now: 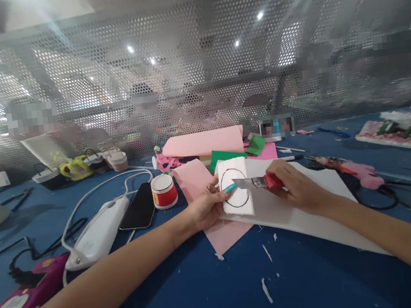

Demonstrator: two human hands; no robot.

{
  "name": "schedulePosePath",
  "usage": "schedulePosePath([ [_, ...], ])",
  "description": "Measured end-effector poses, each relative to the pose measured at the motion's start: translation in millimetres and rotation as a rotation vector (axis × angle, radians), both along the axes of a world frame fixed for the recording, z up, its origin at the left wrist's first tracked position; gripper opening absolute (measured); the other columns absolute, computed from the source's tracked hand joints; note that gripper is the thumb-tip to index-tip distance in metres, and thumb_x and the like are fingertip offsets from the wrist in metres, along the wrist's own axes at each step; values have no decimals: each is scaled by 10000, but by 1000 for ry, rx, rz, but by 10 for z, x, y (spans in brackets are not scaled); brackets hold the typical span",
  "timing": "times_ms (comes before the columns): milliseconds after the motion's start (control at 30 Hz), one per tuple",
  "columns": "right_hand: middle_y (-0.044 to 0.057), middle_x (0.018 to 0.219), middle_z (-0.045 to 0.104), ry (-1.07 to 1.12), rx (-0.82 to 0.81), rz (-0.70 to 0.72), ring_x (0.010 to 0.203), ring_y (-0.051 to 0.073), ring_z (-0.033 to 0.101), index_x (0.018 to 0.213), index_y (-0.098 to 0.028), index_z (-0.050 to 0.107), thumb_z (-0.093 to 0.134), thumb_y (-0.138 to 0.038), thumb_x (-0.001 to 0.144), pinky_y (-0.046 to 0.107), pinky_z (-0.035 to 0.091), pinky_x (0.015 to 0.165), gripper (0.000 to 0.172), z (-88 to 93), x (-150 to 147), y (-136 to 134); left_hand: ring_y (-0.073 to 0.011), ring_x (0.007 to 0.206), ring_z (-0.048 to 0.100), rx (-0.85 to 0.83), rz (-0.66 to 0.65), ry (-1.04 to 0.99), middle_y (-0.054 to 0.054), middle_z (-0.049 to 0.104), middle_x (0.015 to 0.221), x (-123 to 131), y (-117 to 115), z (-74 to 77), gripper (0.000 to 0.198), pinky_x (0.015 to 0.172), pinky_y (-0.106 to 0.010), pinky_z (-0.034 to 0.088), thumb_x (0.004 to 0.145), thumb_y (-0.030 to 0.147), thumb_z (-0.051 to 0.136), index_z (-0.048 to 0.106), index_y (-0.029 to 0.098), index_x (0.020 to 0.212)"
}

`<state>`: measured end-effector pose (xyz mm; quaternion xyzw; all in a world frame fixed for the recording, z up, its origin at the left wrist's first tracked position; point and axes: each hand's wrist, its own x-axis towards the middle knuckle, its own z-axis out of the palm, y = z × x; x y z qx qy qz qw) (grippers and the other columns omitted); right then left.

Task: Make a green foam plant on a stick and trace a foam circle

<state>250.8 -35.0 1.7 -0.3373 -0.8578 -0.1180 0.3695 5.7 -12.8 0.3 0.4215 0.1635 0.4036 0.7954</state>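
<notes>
A white foam piece (238, 205) with a black circle drawn on it is held upright by my left hand (208, 204), the thumb with a long turquoise nail lying on its face. My right hand (294, 185) is closed round a red utility knife (273, 180). The knife's blade points left and lies over the circle, close to my left thumbtip; whether it touches the foam I cannot tell. Behind and below the hands are a large white sheet (319, 222) and pink sheets (228, 236).
Left of my hands are a red and white round container (164, 193), a black phone (138, 207), a white power strip (97, 232) and a magenta device (31, 305). A pink glue gun (365, 174) lies right. White scraps dot the blue table (215, 297) before a perforated metal screen (188, 76).
</notes>
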Motion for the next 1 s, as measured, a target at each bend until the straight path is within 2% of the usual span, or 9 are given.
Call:
schedulePosePath([
  [133, 85, 872, 548, -28, -32, 3, 794, 239, 494, 935, -227, 421, 431, -238, 936, 389, 442, 727, 15, 21, -18, -12, -195, 821, 699, 8, -19, -3, -58, 705, 965, -9, 7, -9, 675, 684, -267, 569, 644, 78, 773, 515, 237, 1247],
  [300, 86, 858, 553, -56, -101, 9, 770, 226, 480, 922, -216, 425, 432, -194, 922, 367, 429, 700, 23, 53, -27, -39, -179, 803, 699, 15, -51, 23, -28, 700, 915, -7, 5, -19, 584, 673, -259, 571, 659, 83, 766, 546, 237, 1178],
  [500, 85, 837, 556, -70, -117, 26, 752, 225, 469, 909, -214, 422, 417, -185, 918, 360, 414, 674, 30, 57, -31, -53, -150, 716, 685, 68, -40, 64, -20, 701, 855, 22, -36, -3, 585, 626, -230, 556, 581, 90, 820, 577, 221, 1097],
  [667, 88, 845, 567, -61, -141, 29, 772, 234, 482, 910, -221, 441, 423, -187, 908, 370, 415, 684, 38, 46, -28, -57, -152, 695, 669, 124, -22, 92, -13, 681, 851, 28, -56, 1, 557, 610, -255, 550, 600, 116, 814, 571, 228, 1088],
  [1000, 79, 872, 531, -24, -194, 29, 815, 238, 469, 918, -230, 404, 406, -193, 932, 395, 416, 718, 40, 12, -41, -67, -150, 691, 660, 189, 33, 139, -34, 665, 919, 76, -104, 4, 642, 606, -265, 552, 619, 81, 782, 520, 234, 1185],
])
